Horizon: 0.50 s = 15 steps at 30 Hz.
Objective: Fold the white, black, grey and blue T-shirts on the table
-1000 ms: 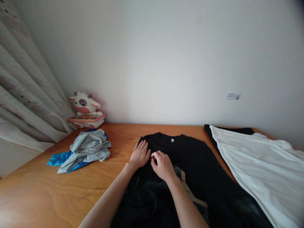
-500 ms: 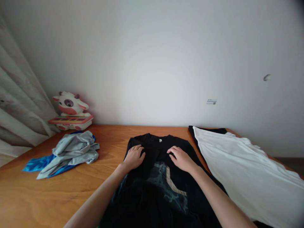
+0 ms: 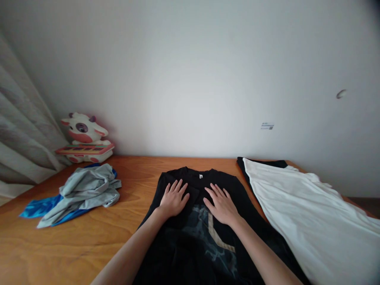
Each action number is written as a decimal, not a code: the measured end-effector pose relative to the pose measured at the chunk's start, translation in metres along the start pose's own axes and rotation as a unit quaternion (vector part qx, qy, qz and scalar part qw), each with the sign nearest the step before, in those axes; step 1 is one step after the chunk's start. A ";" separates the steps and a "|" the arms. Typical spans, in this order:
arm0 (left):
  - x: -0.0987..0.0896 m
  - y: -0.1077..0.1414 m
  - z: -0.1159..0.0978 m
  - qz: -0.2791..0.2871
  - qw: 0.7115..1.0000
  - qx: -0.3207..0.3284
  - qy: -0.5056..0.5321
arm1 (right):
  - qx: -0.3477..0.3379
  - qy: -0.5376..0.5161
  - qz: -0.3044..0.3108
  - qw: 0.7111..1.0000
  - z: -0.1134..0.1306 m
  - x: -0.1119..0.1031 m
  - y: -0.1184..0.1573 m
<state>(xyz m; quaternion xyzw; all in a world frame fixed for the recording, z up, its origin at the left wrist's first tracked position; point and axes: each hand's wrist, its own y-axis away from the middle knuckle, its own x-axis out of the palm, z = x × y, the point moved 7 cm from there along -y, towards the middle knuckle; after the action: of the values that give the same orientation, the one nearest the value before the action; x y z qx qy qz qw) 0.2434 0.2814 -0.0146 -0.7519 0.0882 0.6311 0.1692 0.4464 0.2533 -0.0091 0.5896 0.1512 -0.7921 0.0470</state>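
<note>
A black shirt (image 3: 196, 233) with a bluish print and a tan strip lies spread out in front of me, its neckline and small white label toward the wall. My left hand (image 3: 174, 199) rests flat on its upper left part, fingers spread. On the upper right part lies my right hand (image 3: 221, 204), palm down with the fingers apart. Neither hand grips the cloth. The shirt's lower end runs out of the frame at the bottom, and my forearms cover part of its sides.
White clothing (image 3: 308, 209) lies over a black garment (image 3: 274, 163) on the right. Left on the wooden table (image 3: 74, 253) is a crumpled grey garment (image 3: 89, 186) with blue cloth (image 3: 41, 206). Behind it stands a cow-shaped toy keyboard (image 3: 86, 136), near a curtain (image 3: 23, 130).
Both hands have shifted slightly inward toward each other on the shirt. Their fingers, curled before, are now stretched out and spread flat. My view has turned a little.
</note>
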 end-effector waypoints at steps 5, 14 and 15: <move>0.002 -0.010 0.011 -0.004 1.000 0.011 -0.010 | 0.010 0.005 0.032 0.999 -0.003 0.006 -0.010; 0.001 -0.030 0.033 0.012 0.999 0.002 -0.048 | 0.019 0.014 0.090 0.996 0.002 0.013 -0.042; 0.001 -0.033 0.035 0.015 0.999 0.000 -0.052 | 0.020 0.016 0.095 0.995 0.002 0.014 -0.046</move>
<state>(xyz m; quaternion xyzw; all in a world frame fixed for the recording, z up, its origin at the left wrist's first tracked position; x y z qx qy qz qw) 0.2224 0.3247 -0.0161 -0.7164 0.0903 0.6720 0.1644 0.4284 0.2982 -0.0136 0.6144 0.0795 -0.7774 0.1084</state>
